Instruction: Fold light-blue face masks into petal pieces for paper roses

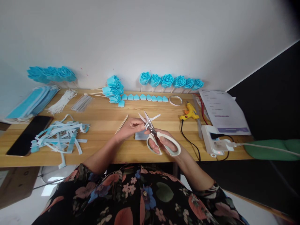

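My right hand (161,144) grips white-handled scissors (164,143) with their blades open above the wooden table (105,150). My left hand (130,127) pinches a thin white strip (155,117) that runs between the blades. A pale blue piece of mask cloth (140,135) lies on the table just under both hands. A wooden skewer (122,124) lies to the left of my left hand.
Cut mask strips (59,136) and a black phone (28,134) lie at the left; blue masks (32,103), white ear loops (61,101) and wire bundles (82,103) behind them. Blue fabric roses (171,81) line the wall. A yellow glue gun (190,112), papers (222,111) and a power strip (214,140) sit at the right.
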Motion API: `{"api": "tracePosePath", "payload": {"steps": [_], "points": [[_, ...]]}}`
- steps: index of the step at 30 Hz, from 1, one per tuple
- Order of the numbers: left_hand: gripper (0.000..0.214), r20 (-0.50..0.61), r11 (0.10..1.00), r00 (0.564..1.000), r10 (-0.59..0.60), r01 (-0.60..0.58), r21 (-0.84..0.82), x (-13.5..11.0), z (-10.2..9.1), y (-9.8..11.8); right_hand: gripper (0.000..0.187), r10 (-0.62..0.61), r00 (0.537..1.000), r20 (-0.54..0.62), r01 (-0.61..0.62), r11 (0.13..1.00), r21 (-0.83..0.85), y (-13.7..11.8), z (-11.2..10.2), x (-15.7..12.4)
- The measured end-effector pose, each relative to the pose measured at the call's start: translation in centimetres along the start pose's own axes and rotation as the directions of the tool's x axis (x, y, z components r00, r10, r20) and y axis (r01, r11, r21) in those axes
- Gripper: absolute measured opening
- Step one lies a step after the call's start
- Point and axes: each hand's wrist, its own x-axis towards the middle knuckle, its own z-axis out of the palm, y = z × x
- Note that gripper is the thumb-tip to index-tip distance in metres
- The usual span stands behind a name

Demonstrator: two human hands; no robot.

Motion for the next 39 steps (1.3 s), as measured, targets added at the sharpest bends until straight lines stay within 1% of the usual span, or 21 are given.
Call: {"api": "tracePosePath", "payload": {"steps": [4, 6, 11, 13, 17, 18, 20, 22, 25, 28, 33, 36, 39], "points": [[0.036, -0.048, 0.988, 0.998, -0.050, 0.042, -0.151, -0.2, 0.3, -0.2, 0.052, 0.022, 0.998, -0.056, -0.023, 1.000, -0.016, -0.1, -0.1, -0.2], [0.034, -0.069, 0.979, 0.995, -0.077, 0.062, -0.194, -0.2, 0.3, -0.4, 0.054, 0.032, 0.997, -0.068, -0.033, 0.999, -0.014, -0.1, -0.1, -0.2], [0.031, -0.078, 0.990, 0.991, -0.112, 0.105, -0.092, -0.1, 0.2, -0.4, 0.055, 0.033, 0.995, -0.098, -0.032, 0.999, 0.006, 0.1, -0.2, -0.2], [0.032, -0.086, 0.990, 0.990, -0.114, 0.106, -0.088, 0.0, 0.2, -0.3, 0.055, 0.047, 0.995, -0.092, -0.046, 0.999, 0.005, 0.3, 0.0, -0.2], [0.032, -0.150, 0.975, 0.970, -0.190, 0.168, -0.143, 0.3, 0.3, 0.0, 0.057, 0.134, 0.991, -0.007, -0.134, 0.990, -0.037, 0.6, 0.4, -0.3], [0.032, -0.171, 0.972, 0.965, -0.197, 0.170, -0.163, 0.4, 0.3, 0.1, 0.057, 0.147, 0.989, 0.018, -0.146, 0.988, -0.054, 0.6, 0.5, -0.4], [0.032, -0.209, 0.972, 0.963, -0.172, 0.131, -0.197, 0.6, 0.4, 0.3, 0.060, 0.148, 0.988, 0.042, -0.144, 0.986, -0.080, 0.6, 0.3, -0.7], [0.033, -0.245, 0.971, 0.959, -0.142, 0.087, -0.222, 0.8, 0.5, 0.4, 0.063, 0.132, 0.991, 0.031, -0.128, 0.987, -0.095, 0.5, -0.2, -1.0], [0.036, -0.270, 0.968, 0.957, -0.109, 0.040, -0.248, 1.0, 0.7, 0.7, 0.064, 0.089, 0.996, 0.002, -0.088, 0.991, -0.098, 0.5, -1.1, -1.6], [0.045, -0.265, 0.967, 0.961, -0.076, 0.007, -0.253, 1.1, 0.7, 0.7, 0.063, 0.064, 0.998, -0.003, -0.064, 0.994, -0.084, 0.5, -1.6, -2.1], [0.056, -0.228, 0.975, 0.972, -0.051, -0.001, -0.220, 1.1, 0.5, -0.2, 0.069, 0.116, 0.993, 0.011, -0.114, 0.990, -0.082, 0.4, -1.4, -2.1], [0.057, -0.183, 0.977, 0.981, -0.060, 0.019, -0.214, 1.0, 0.5, -0.5, 0.065, 0.094, 0.995, 0.029, -0.092, 0.993, -0.074, 0.3, -1.2, -1.7], [0.059, -0.120, 0.978, 0.991, -0.061, 0.035, -0.205, 0.9, 0.6, -0.3, 0.057, 0.047, 0.997, 0.063, -0.043, 0.997, -0.067, 0.2, -1.2, -1.3]]}}
